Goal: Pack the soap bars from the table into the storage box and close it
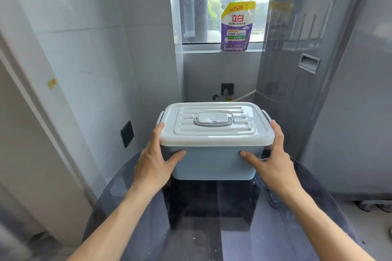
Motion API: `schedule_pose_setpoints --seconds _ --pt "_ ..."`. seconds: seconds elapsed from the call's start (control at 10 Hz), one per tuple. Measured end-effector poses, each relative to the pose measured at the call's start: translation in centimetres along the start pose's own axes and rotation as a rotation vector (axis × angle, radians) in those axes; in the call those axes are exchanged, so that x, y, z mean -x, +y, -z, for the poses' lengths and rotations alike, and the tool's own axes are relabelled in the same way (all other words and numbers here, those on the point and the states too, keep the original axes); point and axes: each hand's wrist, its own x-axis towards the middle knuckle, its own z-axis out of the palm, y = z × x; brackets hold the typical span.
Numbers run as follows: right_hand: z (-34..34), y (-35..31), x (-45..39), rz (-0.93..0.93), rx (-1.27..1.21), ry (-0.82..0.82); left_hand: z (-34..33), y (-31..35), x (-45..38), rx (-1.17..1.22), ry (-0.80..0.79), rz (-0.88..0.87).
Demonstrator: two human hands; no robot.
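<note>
A blue-grey storage box (pixel 212 165) stands on the far part of a round dark glass table (pixel 131 193). Its pale lid (pixel 214 125) lies flat on top, with a grey carry handle folded down at its middle. My left hand (pixel 154 161) grips the box's left front corner, thumb on the front wall and fingers up the side by the lid rim. In the same way my right hand (pixel 273 159) grips the right front corner. No soap bars are in view; the box's inside is hidden by the lid.
A purple and yellow detergent pouch (pixel 236 26) stands on the window sill behind the box. A tall grey appliance (pixel 331 91) rises close at the right. Tiled walls close in on the left and back, with a wall socket (pixel 227 89) low behind the box.
</note>
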Motion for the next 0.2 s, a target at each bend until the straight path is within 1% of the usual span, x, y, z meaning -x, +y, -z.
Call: schedule_pose_setpoints --seconds 0.1,0.2 --pt "1.3 0.0 -0.1 -0.024 0.018 -0.08 0.8 -0.2 0.1 -0.032 -0.053 -0.037" --pt "3.1 -0.7 -0.4 -0.01 0.092 -0.111 2.7 0.5 -0.6 -0.031 -0.103 -0.049"
